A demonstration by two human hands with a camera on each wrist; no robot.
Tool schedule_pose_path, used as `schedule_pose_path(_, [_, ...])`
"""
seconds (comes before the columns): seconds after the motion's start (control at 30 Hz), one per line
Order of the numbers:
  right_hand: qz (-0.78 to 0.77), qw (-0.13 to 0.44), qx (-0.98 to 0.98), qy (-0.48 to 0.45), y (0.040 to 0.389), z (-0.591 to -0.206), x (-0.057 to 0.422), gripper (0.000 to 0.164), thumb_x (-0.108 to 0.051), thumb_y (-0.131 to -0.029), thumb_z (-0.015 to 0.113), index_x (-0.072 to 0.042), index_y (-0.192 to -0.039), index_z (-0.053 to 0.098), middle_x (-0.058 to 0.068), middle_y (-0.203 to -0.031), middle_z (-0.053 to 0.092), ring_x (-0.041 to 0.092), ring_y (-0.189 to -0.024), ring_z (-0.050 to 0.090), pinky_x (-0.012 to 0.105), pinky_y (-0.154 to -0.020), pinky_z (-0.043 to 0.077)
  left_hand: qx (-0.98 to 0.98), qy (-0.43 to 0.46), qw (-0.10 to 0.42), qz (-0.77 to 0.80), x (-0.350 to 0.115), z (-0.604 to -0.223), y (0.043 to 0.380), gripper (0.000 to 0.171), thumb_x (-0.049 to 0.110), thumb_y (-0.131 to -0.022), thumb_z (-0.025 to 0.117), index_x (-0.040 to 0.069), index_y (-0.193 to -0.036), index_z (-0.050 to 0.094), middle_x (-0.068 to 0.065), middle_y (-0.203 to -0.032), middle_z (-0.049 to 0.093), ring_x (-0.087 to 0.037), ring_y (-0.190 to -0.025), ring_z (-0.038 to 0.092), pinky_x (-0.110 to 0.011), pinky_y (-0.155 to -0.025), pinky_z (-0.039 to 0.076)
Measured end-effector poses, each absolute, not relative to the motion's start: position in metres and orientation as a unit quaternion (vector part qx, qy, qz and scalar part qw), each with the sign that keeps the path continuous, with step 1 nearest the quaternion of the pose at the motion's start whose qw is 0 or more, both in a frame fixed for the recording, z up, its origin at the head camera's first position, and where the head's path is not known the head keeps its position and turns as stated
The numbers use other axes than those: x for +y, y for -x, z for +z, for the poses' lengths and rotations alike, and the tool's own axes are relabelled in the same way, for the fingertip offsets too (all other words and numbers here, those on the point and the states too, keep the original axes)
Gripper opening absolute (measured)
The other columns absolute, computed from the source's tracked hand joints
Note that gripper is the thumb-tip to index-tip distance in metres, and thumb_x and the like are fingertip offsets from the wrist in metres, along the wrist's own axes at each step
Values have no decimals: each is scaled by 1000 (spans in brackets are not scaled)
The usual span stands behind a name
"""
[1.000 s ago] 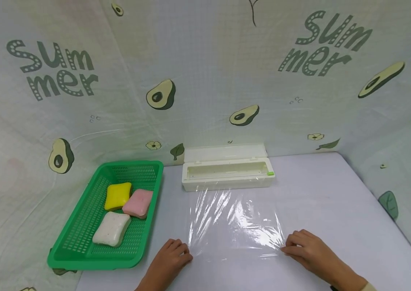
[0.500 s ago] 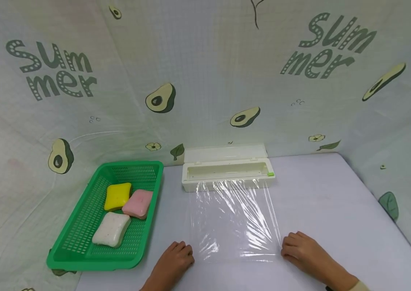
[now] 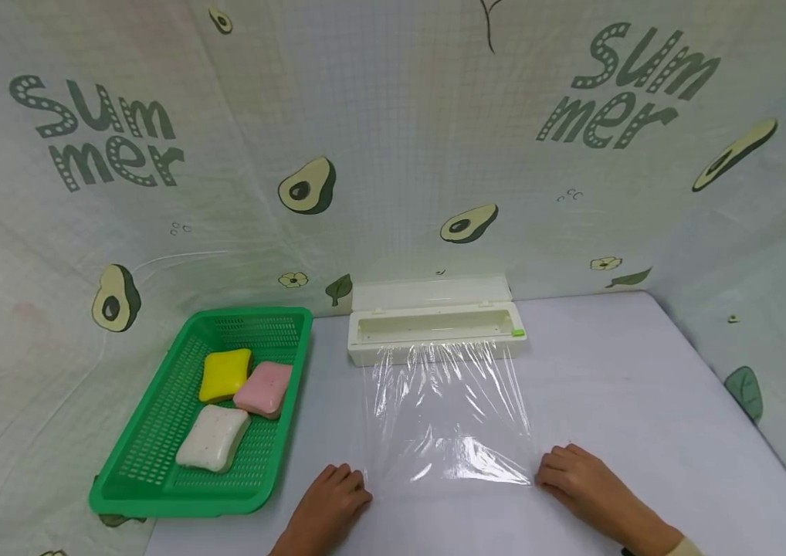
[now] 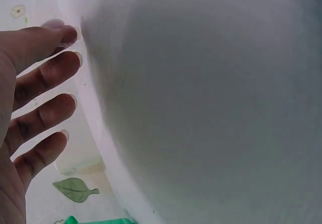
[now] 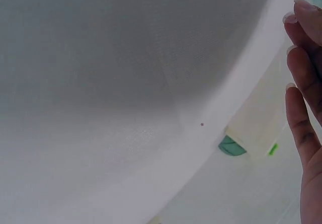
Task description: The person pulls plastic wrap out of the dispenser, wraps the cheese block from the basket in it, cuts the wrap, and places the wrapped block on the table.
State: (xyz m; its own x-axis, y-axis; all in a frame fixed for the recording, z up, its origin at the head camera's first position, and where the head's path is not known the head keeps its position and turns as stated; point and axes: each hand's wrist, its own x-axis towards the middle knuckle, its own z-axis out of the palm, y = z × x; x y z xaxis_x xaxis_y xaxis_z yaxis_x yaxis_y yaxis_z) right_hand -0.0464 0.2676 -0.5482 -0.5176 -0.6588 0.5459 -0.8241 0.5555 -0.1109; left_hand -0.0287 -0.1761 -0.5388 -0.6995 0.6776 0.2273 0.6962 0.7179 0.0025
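A clear sheet of plastic wrap [image 3: 445,432] stretches toward me from the front of a long white wrap dispenser box [image 3: 435,355], shiny with creases. My left hand [image 3: 326,506] pinches its near left corner between thumb and forefinger. In the left wrist view, the other fingers of my left hand [image 4: 43,78] are spread and slightly bent. At the near right corner, my right hand [image 3: 587,494] pinches the wrap. The right wrist view has only part of my right hand [image 5: 304,68] at its edge, with thumb and forefinger tips together.
The dispenser's lid [image 3: 431,289] stands raised at the back. To the left is a green basket [image 3: 289,432] holding a yellow soap bar [image 3: 225,374], a pink one [image 3: 264,388] and a white one [image 3: 214,438]. A printed cloth [image 3: 393,116] hangs behind the white table [image 3: 615,371].
Both hands have come slightly closer to me, still on the wrap's corners. The wrap's creases have shifted and now run up over the dispenser's front. Basket and soaps stay put.
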Motion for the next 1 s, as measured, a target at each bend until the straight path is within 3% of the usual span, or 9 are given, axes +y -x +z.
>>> schedule_pose_path(0.03, [183,229,-851,-436,47,-549,268,22,-31,-101,66,-23,-82,74,-14,-87,66,4,-78,57,24,-71,44,-923,368,98,-47,-176,-538,28,12,20,-78,94,21,-87,85,9,-83,66,-7,-76,52,-24,-73,48])
schedule_pose_path(0.13, [186,228,-849,-439,47,-552,268,7,-22,-84,78,-23,-80,72,-14,-87,65,5,-78,56,23,-70,43,-930,356,83,-51,-177,-539,27,11,20,-79,93,21,-87,86,9,-83,67,-7,-76,53,-25,-73,48])
schedule_pose_path(0.23, [187,235,-847,-438,46,-555,268,27,-35,-101,63,-24,-78,71,-15,-89,63,4,-78,54,24,-70,43,-932,349,77,-58,-180,-540,24,11,21,-80,92,21,-89,86,10,-84,67,-7,-78,54,-26,-74,49])
schedule_pose_path(0.27, [184,236,-848,-437,46,-555,267,28,-35,-102,63,-24,-78,70,-15,-89,62,4,-78,53,25,-70,43,-933,347,73,-61,-181,-540,24,11,22,-81,92,22,-90,86,10,-85,67,-7,-79,54,-26,-74,49])
schedule_pose_path(0.33, [182,244,-846,-437,46,-557,266,45,-41,-111,46,-24,-77,70,-15,-89,62,4,-78,53,25,-70,43,-934,344,67,-67,-183,-541,22,12,22,-81,91,22,-93,86,11,-86,68,-7,-81,56,-27,-76,50])
schedule_pose_path(0.43, [182,253,-843,-438,45,-558,265,56,-43,-114,34,-23,-76,70,-15,-88,61,5,-78,53,26,-70,43,-938,335,49,-78,-186,-540,20,15,22,-83,90,21,-97,86,12,-87,68,-7,-84,58,-28,-77,51])
schedule_pose_path(0.6, [173,252,-848,-434,45,-557,264,54,-43,-113,35,-23,-80,73,-15,-87,62,5,-79,55,28,-73,47,-943,311,22,-112,-189,-538,17,19,22,-85,88,20,-104,85,13,-90,67,-5,-84,56,-28,-77,51])
schedule_pose_path(0.8, [160,241,-854,-433,46,-557,262,43,-41,-110,46,-23,-81,72,-15,-85,64,5,-78,57,27,-72,47,-947,295,33,-126,-193,-539,15,21,21,-85,88,18,-106,84,12,-91,65,-5,-82,52,-26,-73,48])
schedule_pose_path(1.0, [168,240,-844,-449,48,-556,260,23,-32,-96,62,-23,-76,68,-15,-86,61,4,-77,52,23,-71,40,-954,260,47,-142,-195,-535,17,19,17,-84,89,17,-103,84,12,-89,62,-4,-78,47,-23,-68,43])
